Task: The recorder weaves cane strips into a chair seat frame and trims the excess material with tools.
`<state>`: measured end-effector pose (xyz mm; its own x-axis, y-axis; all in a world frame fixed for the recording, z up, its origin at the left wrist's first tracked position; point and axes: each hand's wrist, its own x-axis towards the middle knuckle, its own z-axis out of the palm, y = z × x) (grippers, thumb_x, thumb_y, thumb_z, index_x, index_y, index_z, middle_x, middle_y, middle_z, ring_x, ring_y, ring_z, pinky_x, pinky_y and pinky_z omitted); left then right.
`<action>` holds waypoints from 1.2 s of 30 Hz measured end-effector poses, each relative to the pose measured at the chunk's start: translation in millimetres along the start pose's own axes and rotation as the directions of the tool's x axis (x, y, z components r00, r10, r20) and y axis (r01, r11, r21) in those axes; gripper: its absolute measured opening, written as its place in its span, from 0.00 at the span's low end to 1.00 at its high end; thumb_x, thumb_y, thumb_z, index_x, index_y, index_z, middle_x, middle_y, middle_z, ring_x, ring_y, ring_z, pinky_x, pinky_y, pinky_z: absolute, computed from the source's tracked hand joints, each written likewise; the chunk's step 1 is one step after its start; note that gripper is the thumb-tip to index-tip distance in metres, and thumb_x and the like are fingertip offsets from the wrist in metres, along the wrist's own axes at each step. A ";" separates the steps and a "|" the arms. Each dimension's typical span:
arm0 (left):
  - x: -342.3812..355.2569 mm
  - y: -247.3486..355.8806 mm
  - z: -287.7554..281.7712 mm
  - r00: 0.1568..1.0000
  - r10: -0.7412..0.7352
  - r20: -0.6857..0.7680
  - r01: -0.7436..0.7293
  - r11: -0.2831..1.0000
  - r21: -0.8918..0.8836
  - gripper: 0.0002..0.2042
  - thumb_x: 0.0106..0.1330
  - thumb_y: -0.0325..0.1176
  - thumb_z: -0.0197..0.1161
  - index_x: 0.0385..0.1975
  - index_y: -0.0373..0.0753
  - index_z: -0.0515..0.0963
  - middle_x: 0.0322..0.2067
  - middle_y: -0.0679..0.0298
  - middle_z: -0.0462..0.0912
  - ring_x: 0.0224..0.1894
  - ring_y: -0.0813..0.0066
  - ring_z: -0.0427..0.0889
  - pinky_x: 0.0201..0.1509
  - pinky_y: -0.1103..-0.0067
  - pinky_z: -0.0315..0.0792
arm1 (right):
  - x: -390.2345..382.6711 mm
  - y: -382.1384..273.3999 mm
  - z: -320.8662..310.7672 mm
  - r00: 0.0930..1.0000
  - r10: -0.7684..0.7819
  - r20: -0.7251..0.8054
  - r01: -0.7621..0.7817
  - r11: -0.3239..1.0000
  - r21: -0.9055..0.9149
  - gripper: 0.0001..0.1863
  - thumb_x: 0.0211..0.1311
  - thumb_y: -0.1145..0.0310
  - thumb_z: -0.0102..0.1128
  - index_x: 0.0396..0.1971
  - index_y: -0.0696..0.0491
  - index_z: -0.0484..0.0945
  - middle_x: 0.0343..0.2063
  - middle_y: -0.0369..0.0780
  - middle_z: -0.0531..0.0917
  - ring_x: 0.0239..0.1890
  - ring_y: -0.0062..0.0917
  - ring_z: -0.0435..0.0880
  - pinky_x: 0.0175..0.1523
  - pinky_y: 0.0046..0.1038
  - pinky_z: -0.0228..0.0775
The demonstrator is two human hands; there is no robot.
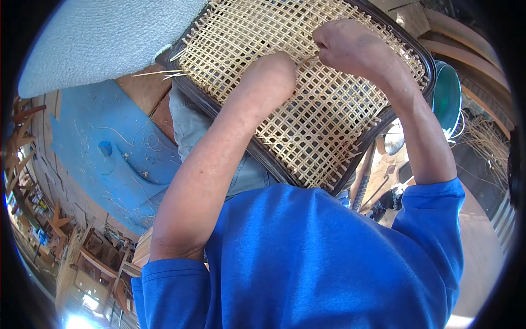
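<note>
A dark wooden frame (428, 52) with a woven cane panel (323, 104) lies across my lap. My right hand (345, 46) is closed in a pinch above the far part of the weave. A short cane strand (307, 60) runs from it toward my left hand (274, 71). That hand is curled low over the middle of the panel, its back toward me. Its fingers are hidden, so what they grip does not show. Loose cane ends (164, 73) stick out past the frame's left edge.
A pale textured cushion or cloth (109, 46) is at the upper left. Below it a blue sheet (93, 142) bears cane scraps. Beyond the frame's right side is a green bucket (446, 98), near a heap of loose cane (485, 140). Wooden furniture parts (98, 263) stand at the lower left.
</note>
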<state>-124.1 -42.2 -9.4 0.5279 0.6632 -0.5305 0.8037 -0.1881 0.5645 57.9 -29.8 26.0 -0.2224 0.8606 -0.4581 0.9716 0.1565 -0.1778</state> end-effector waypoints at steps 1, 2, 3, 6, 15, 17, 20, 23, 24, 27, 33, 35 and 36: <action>1.1 -2.0 -3.8 0.999 -0.016 0.033 0.018 0.998 -0.058 0.14 0.66 0.32 0.55 0.44 0.28 0.79 0.37 0.44 0.85 0.37 0.52 0.86 0.47 0.63 0.78 | 0.8 2.1 0.8 0.999 -0.042 0.003 0.042 0.999 0.008 0.08 0.58 0.72 0.55 0.32 0.57 0.82 0.27 0.49 0.84 0.33 0.41 0.86 0.42 0.42 0.77; 2.7 -4.7 -8.8 0.993 -0.057 0.100 0.067 0.993 -0.099 0.14 0.66 0.32 0.55 0.44 0.28 0.79 0.35 0.48 0.85 0.34 0.56 0.85 0.46 0.63 0.78 | 3.1 6.1 1.0 0.998 -0.007 0.059 0.003 0.998 0.060 0.08 0.59 0.71 0.55 0.32 0.57 0.83 0.27 0.48 0.84 0.32 0.40 0.86 0.42 0.41 0.77; 5.0 -7.9 -14.6 0.978 -0.096 0.184 0.123 0.983 -0.137 0.14 0.66 0.32 0.55 0.44 0.29 0.79 0.34 0.51 0.85 0.32 0.60 0.85 0.46 0.63 0.78 | 6.3 9.4 3.0 0.993 0.027 0.118 -0.040 0.993 0.109 0.09 0.59 0.71 0.55 0.33 0.57 0.83 0.27 0.48 0.84 0.32 0.39 0.86 0.41 0.41 0.77; 12.6 -17.4 -28.0 0.886 -0.177 0.428 0.323 0.899 -0.296 0.13 0.65 0.31 0.54 0.44 0.31 0.79 0.29 0.60 0.82 0.29 0.70 0.82 0.39 0.66 0.79 | 15.1 11.6 13.9 0.984 0.035 0.174 -0.066 0.983 0.173 0.10 0.61 0.68 0.56 0.34 0.56 0.83 0.26 0.45 0.84 0.29 0.35 0.85 0.38 0.38 0.76; 23.4 -29.8 -28.6 0.824 -0.127 0.552 0.435 0.765 -0.475 0.09 0.66 0.31 0.54 0.37 0.33 0.77 0.28 0.63 0.81 0.24 0.79 0.79 0.22 0.80 0.76 | -15.9 -28.6 -86.4 0.968 0.250 0.021 -0.230 0.856 0.463 0.10 0.61 0.67 0.60 0.34 0.57 0.85 0.29 0.47 0.86 0.33 0.41 0.85 0.40 0.40 0.75; 24.6 -29.9 -28.4 0.831 -0.163 0.532 0.442 0.774 -0.453 0.09 0.67 0.33 0.54 0.38 0.34 0.77 0.30 0.63 0.81 0.25 0.79 0.80 0.22 0.79 0.76 | -22.0 -32.0 -93.8 0.950 0.311 0.020 -0.276 0.812 0.514 0.10 0.60 0.67 0.61 0.35 0.56 0.85 0.30 0.46 0.86 0.35 0.41 0.86 0.42 0.40 0.76; 27.0 -29.2 -27.4 0.820 -0.212 0.532 0.455 0.805 -0.381 0.10 0.69 0.35 0.53 0.38 0.35 0.77 0.30 0.64 0.81 0.26 0.78 0.79 0.23 0.77 0.76 | -11.6 -34.9 -57.9 0.969 0.241 -0.056 -0.209 0.919 0.335 0.09 0.60 0.65 0.63 0.34 0.54 0.86 0.26 0.43 0.85 0.31 0.34 0.85 0.39 0.38 0.76; 28.9 -29.4 -25.8 0.827 -0.167 0.536 0.423 0.813 -0.400 0.10 0.70 0.35 0.53 0.38 0.35 0.77 0.29 0.63 0.80 0.25 0.78 0.79 0.22 0.78 0.75 | 5.1 -20.6 -2.3 0.987 0.106 -0.119 -0.100 0.993 0.059 0.09 0.60 0.62 0.65 0.32 0.51 0.86 0.22 0.40 0.84 0.25 0.26 0.84 0.36 0.34 0.76; 29.4 -29.4 -24.9 0.828 -0.164 0.535 0.424 0.808 -0.409 0.10 0.70 0.34 0.53 0.38 0.33 0.77 0.29 0.62 0.80 0.24 0.78 0.79 0.20 0.79 0.75 | 6.2 -13.7 9.7 0.985 0.144 -0.096 -0.138 0.988 0.065 0.08 0.60 0.63 0.64 0.30 0.51 0.86 0.24 0.42 0.85 0.28 0.31 0.85 0.40 0.39 0.77; 30.0 -30.1 -23.5 0.828 -0.154 0.540 0.428 0.795 -0.430 0.11 0.70 0.33 0.52 0.39 0.31 0.77 0.28 0.60 0.80 0.23 0.77 0.79 0.18 0.80 0.74 | 7.0 -2.6 29.8 0.976 0.064 -0.208 -0.074 0.996 -0.042 0.07 0.60 0.66 0.62 0.28 0.51 0.85 0.24 0.41 0.84 0.30 0.32 0.84 0.44 0.40 0.76; 30.4 -31.5 -23.6 0.828 -0.141 0.543 0.431 0.779 -0.455 0.11 0.69 0.32 0.51 0.39 0.30 0.77 0.26 0.58 0.79 0.21 0.77 0.78 0.15 0.81 0.73 | 0.8 -7.2 30.9 0.961 0.012 -0.278 -0.050 0.990 -0.133 0.07 0.58 0.70 0.58 0.22 0.53 0.80 0.23 0.40 0.82 0.34 0.33 0.82 0.49 0.45 0.72; 30.1 -30.9 -23.9 0.824 -0.135 0.550 0.431 0.779 -0.455 0.11 0.68 0.32 0.51 0.38 0.30 0.77 0.24 0.59 0.78 0.19 0.77 0.78 0.13 0.82 0.72 | 0.6 -7.3 31.9 0.939 -0.031 -0.343 -0.014 0.992 -0.128 0.07 0.58 0.70 0.58 0.22 0.54 0.79 0.23 0.40 0.81 0.34 0.34 0.82 0.49 0.45 0.72; 29.6 -30.3 -24.0 0.821 -0.126 0.556 0.428 0.780 -0.457 0.11 0.68 0.32 0.51 0.38 0.30 0.77 0.23 0.59 0.78 0.19 0.77 0.78 0.13 0.82 0.71 | 0.6 -6.1 32.6 0.926 -0.053 -0.374 0.006 0.992 -0.126 0.07 0.58 0.70 0.58 0.21 0.54 0.78 0.22 0.40 0.81 0.33 0.34 0.82 0.49 0.45 0.72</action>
<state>-139.4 0.5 -27.0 0.4854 0.1655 -0.8585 0.7274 0.4683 0.5016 49.1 -46.0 -1.6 -0.2268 0.9699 -0.0888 0.9728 0.2212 -0.0690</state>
